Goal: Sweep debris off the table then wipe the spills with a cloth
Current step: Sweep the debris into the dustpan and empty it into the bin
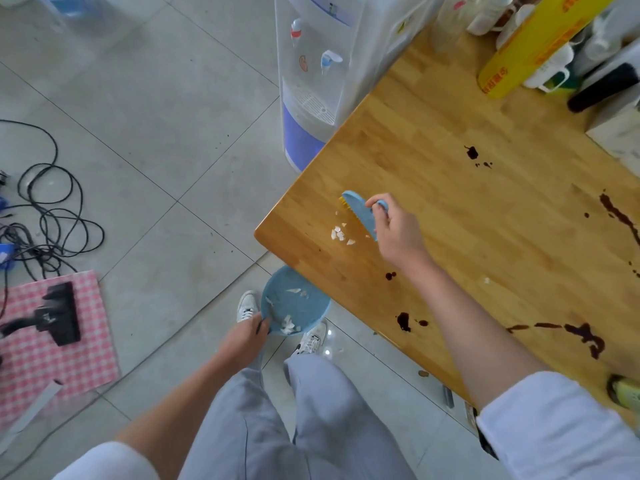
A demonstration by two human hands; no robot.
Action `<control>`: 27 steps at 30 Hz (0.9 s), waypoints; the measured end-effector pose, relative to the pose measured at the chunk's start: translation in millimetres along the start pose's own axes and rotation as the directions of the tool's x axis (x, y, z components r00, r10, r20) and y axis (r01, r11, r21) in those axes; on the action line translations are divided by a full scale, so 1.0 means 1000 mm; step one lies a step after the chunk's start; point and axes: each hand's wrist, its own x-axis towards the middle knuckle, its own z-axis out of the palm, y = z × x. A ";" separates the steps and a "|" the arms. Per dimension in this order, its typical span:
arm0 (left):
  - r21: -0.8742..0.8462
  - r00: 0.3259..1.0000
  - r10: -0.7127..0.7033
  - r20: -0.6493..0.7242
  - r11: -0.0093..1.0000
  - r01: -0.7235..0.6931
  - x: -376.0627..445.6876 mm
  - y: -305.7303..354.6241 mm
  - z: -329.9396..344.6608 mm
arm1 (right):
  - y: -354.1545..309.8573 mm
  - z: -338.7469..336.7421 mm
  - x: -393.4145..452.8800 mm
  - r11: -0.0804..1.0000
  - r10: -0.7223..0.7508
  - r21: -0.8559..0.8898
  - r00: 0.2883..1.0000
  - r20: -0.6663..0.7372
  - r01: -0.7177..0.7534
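Debris [339, 233] lies near the worktop [450, 216] corner. Right hand [398, 233] grips brush [358, 211] behind it; left hand [247, 336] grips dustpan [294, 301] below the edge, evidently to catch sweepings.

an office pantry or break room, it seems: a water dispenser [311, 74] stands on tiled floor [138, 133] beside a wooden table [450, 202] crowded with mugs [550, 72] (cables [52, 209] trail nearby).

Red print on the yellow roll [530, 43] is too blurred to read.

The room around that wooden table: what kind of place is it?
Probably an office pantry or break room: a water dispenser stands beside the table, mugs crowd its far end, and cables lie on the tiled floor.
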 end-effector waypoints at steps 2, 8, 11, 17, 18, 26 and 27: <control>-0.023 0.999 0.012 0.036 1.000 -0.011 0.007 0.003 0.003 | -0.006 0.015 -0.013 0.999 -0.042 0.024 0.999 0.032 0.041; 0.028 0.986 0.157 0.051 0.987 -0.159 0.017 0.009 0.005 | -0.018 0.020 -0.044 0.996 -0.073 0.070 0.988 0.135 0.064; 0.102 0.976 0.206 0.067 0.972 -0.212 0.023 0.007 0.007 | -0.016 -0.001 -0.030 0.996 -0.019 0.090 1.000 -0.006 0.020; 0.211 0.934 0.355 0.033 0.911 -0.353 0.022 0.012 -0.003 | -0.017 0.015 -0.019 0.999 -0.024 0.027 0.998 0.059 0.023; 0.159 0.913 0.407 0.019 0.901 -0.405 0.022 0.012 -0.005 | -0.018 0.025 -0.026 0.999 -0.052 0.022 0.993 0.107 0.050; 0.267 0.875 0.478 -0.078 0.856 -0.443 0.016 0.015 -0.011 | -0.030 0.050 -0.076 0.989 -0.090 0.138 0.973 0.213 0.061; 0.174 0.916 0.389 -0.097 0.913 -0.369 0.021 0.012 -0.008 | -0.031 0.044 -0.072 0.989 -0.078 0.142 0.977 0.200 0.050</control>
